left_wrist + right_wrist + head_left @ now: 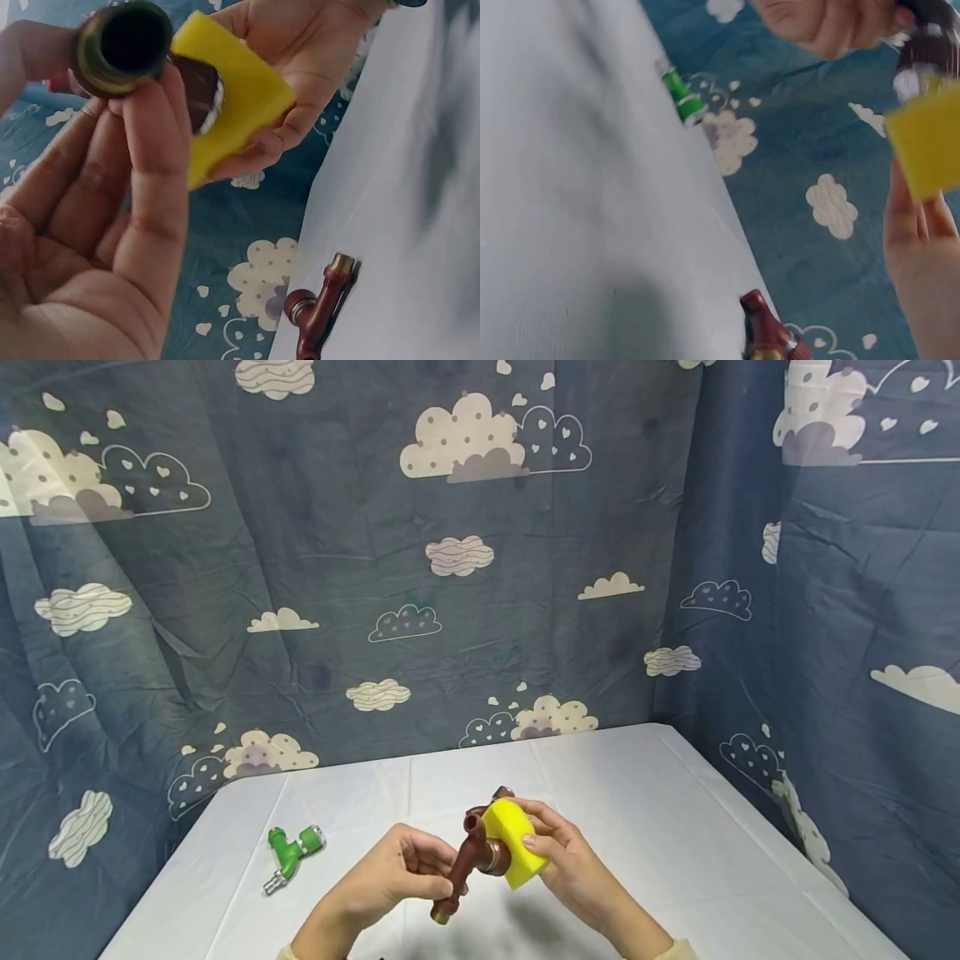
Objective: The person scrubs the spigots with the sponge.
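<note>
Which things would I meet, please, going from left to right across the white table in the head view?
Green tap with silvery metal ends → left hand → glossy reddish-brown tap in its fingers → yellow block-shaped sponge → right hand.

- A counter (637, 827) with a white covering, fold creases running over it, its far corners rounded.
- A green tap (288, 853) lying toward the counter's left side, its silvery nozzle pointing nearward.
- A reddish-brown tap (322, 309) with a brass end, lying well apart from the green one.
</note>
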The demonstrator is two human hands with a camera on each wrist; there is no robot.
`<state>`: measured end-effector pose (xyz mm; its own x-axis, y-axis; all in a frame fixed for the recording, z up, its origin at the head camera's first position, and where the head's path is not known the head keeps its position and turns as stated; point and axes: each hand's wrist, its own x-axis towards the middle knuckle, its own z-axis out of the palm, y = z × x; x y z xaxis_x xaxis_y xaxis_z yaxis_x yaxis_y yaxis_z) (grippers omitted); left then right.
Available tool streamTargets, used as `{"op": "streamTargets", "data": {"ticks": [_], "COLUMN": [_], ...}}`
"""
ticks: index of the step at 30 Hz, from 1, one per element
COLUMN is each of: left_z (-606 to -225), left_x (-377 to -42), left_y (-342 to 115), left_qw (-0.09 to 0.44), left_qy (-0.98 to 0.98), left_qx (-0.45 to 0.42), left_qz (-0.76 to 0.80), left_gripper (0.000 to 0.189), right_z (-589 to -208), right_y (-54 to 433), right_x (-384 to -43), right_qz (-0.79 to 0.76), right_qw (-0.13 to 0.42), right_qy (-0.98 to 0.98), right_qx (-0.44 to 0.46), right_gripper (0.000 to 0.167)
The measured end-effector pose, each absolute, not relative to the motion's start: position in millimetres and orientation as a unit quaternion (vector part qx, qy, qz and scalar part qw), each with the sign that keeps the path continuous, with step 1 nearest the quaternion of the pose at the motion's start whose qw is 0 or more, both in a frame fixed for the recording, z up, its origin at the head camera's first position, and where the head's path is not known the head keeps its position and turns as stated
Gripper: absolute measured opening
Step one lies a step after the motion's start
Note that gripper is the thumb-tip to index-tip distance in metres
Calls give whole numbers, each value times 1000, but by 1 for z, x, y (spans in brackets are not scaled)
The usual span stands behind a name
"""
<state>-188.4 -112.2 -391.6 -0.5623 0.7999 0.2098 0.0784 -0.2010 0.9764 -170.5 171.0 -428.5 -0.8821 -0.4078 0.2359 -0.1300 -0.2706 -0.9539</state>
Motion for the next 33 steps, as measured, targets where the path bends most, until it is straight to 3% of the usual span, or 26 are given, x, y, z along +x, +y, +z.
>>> {"op": "streamTargets", "data": {"ticks": [4,10,15,21,29,33], "left_z": [-397,-407,-410,-413,-419,-421], "left_x": [-190,-191,-192,-194,-199,-199], "left_y": [-111,-102,-94,-90,-89,-85], "left_qw": [280,269,250,226,231,233], "left_qy": [512,492,536,597,591,562], "left_qx": [407,386,280,185,164,153], "left_qz": [703,733,756,747,756,779], "left_gripper": [25,21,20,37,11,11], "right_z": [-427,-433,-438,-440,-441,-441], "right_y": [177,180,178,175,172,169], "right_x": [-168,-166,-169,-172,-174,-174], "right_qz": [-820,-873,-893,-894,-895,-906], "right_qw": [175,209,192,142,123,140], "right_qy": [493,383,345,393,410,378], "right_qx": [-232,-219,-214,-159,-126,-129], "right_gripper": [43,37,37,35,35,34]}}
